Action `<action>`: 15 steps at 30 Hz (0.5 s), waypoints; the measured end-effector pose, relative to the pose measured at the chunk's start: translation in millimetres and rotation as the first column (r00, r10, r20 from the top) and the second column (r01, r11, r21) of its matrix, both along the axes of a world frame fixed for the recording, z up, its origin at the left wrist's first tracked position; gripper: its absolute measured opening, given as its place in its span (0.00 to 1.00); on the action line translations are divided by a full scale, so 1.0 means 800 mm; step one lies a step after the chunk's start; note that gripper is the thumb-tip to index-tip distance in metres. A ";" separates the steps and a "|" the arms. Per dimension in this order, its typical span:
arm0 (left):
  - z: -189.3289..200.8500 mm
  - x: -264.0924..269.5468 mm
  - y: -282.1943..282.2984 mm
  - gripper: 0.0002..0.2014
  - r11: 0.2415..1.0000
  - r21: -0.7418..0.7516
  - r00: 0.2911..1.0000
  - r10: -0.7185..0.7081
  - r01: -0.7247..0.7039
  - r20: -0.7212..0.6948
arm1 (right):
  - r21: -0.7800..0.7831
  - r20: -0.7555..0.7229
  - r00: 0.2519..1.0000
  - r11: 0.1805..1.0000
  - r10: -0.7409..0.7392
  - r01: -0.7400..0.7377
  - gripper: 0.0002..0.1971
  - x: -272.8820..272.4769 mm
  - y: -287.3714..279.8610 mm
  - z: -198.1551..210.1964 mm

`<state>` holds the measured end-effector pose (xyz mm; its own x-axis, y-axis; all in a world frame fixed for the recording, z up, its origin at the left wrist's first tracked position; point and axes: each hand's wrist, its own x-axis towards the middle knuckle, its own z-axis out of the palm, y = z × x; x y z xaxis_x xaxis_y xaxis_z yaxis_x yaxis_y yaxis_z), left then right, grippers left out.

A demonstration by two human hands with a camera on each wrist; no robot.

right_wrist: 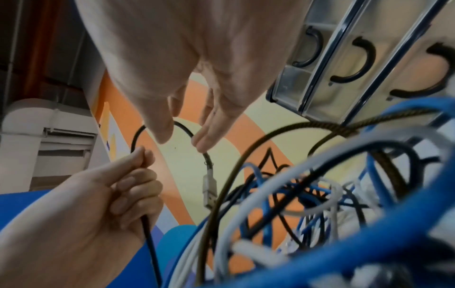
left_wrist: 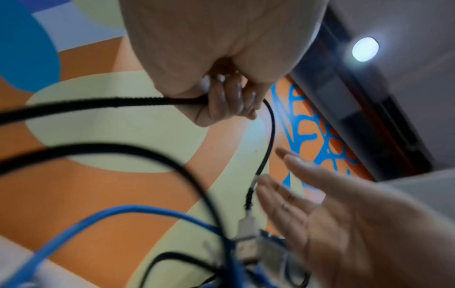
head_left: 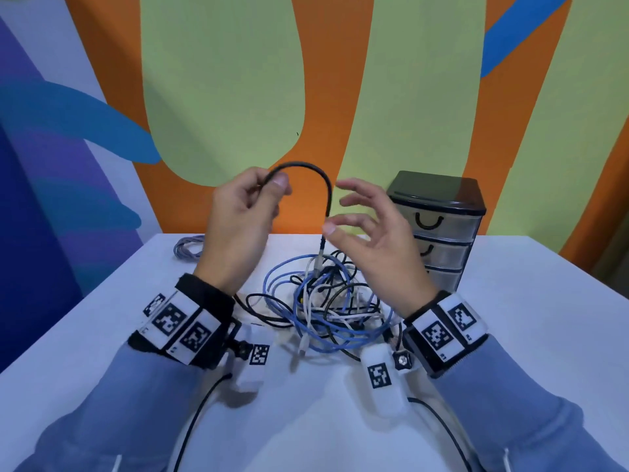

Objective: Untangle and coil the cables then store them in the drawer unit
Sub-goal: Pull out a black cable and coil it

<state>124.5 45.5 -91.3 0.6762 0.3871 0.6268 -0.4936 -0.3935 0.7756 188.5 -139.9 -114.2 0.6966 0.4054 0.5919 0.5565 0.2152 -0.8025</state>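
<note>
While left hand [head_left: 238, 212] pinches black cable [head_left: 306, 170], tangle [head_left: 326, 301] fronts drawer unit [head_left: 442, 233].

No word, brand or number can be read anywhere; the only signs are black-and-white square fiducial markers on the wristbands [head_left: 185, 325] and on the white wrist-camera housings [head_left: 381, 376], with tiny characters beside some markers too small to make out.

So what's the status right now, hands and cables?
Left hand pinches black cable, arched up. Right hand open beside its hanging plug end. Tangle remains on table. Drawer unit closed.
</note>
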 end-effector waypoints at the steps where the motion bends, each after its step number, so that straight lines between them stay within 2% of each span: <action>1: 0.004 -0.001 0.003 0.11 0.991 -0.132 0.999 -0.039 0.036 -0.018 | -0.039 -0.015 0.999 0.998 0.045 -0.045 0.23 -0.007 0.003 -0.001; 3: 0.012 -0.006 0.009 0.11 0.922 -0.364 0.988 -0.151 0.132 -0.024 | -0.125 -0.042 0.991 0.983 0.128 -0.132 0.18 -0.016 0.009 -0.004; 5: 0.017 -0.009 0.016 0.12 0.815 -0.540 0.967 -0.255 0.211 -0.007 | -0.255 -0.038 0.978 0.945 0.203 -0.206 0.13 -0.021 0.010 -0.008; 6: 0.019 -0.010 0.018 0.12 0.753 -0.611 0.953 -0.304 0.244 0.007 | -0.346 -0.020 0.971 0.910 0.238 -0.230 0.13 -0.022 0.010 -0.009; 8: 0.022 -0.013 0.021 0.11 0.618 -0.720 0.917 -0.394 0.316 0.064 | -0.564 0.034 0.956 0.795 0.292 -0.222 0.19 -0.024 0.008 -0.008; 11: 0.026 -0.018 0.024 0.13 0.466 -0.777 0.861 -0.474 0.423 0.185 | -0.757 0.144 0.931 0.643 0.335 -0.114 0.27 -0.025 0.007 -0.006; 15: 0.031 -0.024 0.025 0.15 0.419 -0.747 0.813 -0.514 0.516 0.273 | -0.813 0.208 0.916 0.581 0.344 -0.034 0.28 -0.025 0.016 -0.015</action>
<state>105.2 65.3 -66.5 0.9188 0.2834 0.2748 -0.3948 0.6693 0.6294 168.5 -126.8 -126.6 0.3875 0.9117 0.1367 0.8235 -0.2757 -0.4959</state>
